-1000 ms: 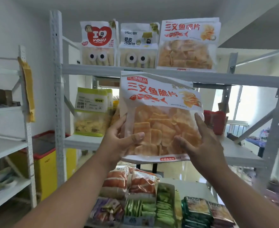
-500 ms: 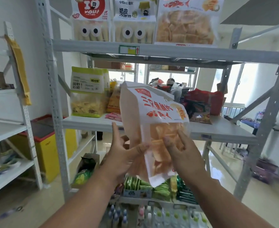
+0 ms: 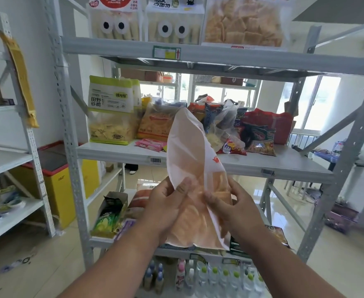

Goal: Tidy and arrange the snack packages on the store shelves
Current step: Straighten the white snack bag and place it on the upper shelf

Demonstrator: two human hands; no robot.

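— Orange crisps in a white bag [image 3: 195, 168], turned nearly edge-on, upright. Who has it?
— Both. Left hand [image 3: 166, 203] grips its lower left side, thumb across the front. Right hand [image 3: 230, 203] pinches the lower right edge, fingers curled behind.
— Where, relative to them?
— Bag rises above both hands, in front of the middle shelf [image 3: 121, 152]. Beyond the fingertips: green-labelled bag [image 3: 111, 110] up left, loose heap of packets [image 3: 241, 130] up right.

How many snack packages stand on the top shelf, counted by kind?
Packages with googly eyes: 2
Clear bag of orange crisps: 1
Total: 3
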